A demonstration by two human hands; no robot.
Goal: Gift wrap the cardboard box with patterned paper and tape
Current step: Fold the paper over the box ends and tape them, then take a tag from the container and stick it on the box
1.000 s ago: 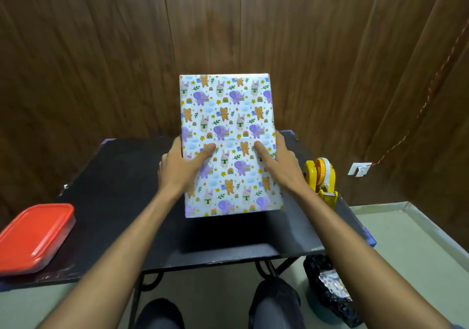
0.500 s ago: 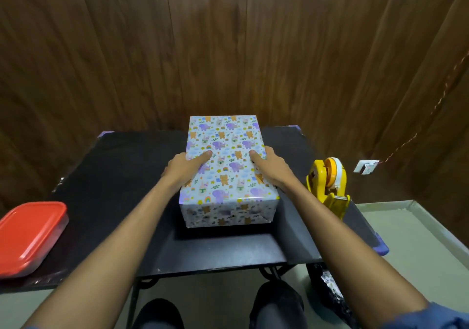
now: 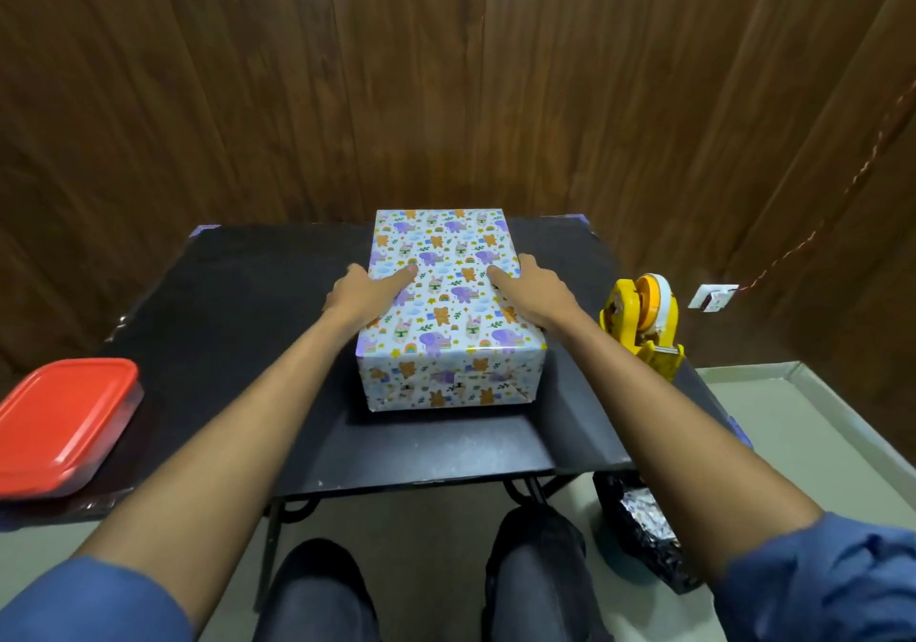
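The box [image 3: 446, 304], fully covered in white paper with purple elephants and orange bears, lies flat on the black table [image 3: 238, 324]. Its folded near end faces me. My left hand [image 3: 364, 297] grips the box's left side, thumb on top. My right hand [image 3: 533, 292] grips the right side the same way. The yellow tape dispenser [image 3: 642, 326] stands at the table's right edge, a hand's width from my right wrist.
A red-lidded container [image 3: 62, 423] sits at the table's left front corner. A black bag with crumpled paper [image 3: 644, 527] is on the floor under the right edge. Wooden wall panels stand just behind the table. My knees are below the front edge.
The box was held upright in the air facing me; both hands have tipped it flat and lowered it onto the table, keeping hold of its sides.
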